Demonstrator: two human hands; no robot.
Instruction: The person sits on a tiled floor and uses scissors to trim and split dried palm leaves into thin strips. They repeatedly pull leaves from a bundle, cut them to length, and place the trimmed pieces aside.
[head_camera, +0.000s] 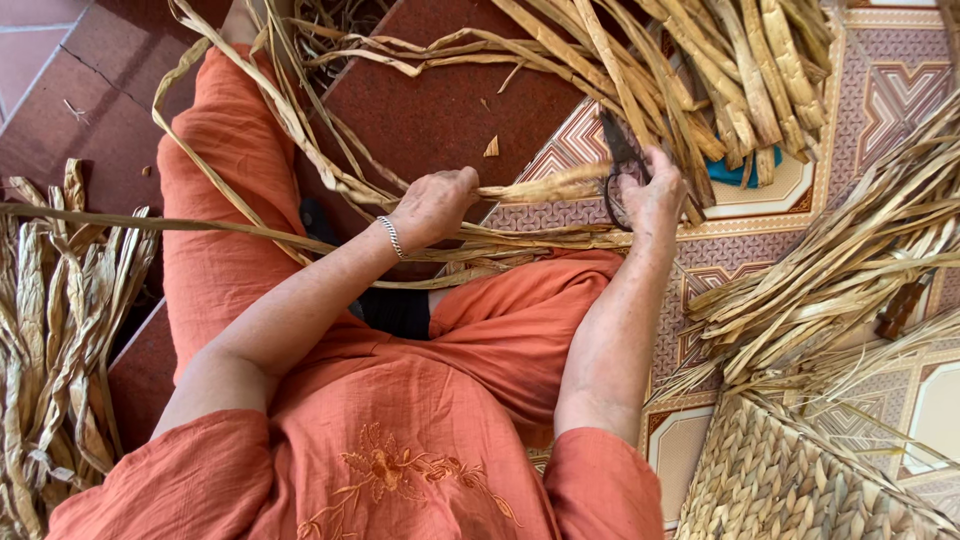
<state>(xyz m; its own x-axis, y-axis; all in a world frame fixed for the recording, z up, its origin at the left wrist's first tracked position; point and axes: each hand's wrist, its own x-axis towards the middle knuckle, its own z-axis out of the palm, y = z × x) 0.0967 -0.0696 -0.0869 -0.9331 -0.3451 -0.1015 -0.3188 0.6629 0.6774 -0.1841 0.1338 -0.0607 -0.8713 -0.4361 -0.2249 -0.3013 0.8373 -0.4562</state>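
Fingers grip a dried strip (545, 187) and scissors (620, 165) above patterned floor tiles (880, 90).

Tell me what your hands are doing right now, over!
Left hand grips a dried leaf strip. Right hand works dark scissors at the strip's end. Loose strips draped across the lap, none blocking the cut.

No packages or labels are showing anywhere on the floor. No signs or screens are appearing in this view either.
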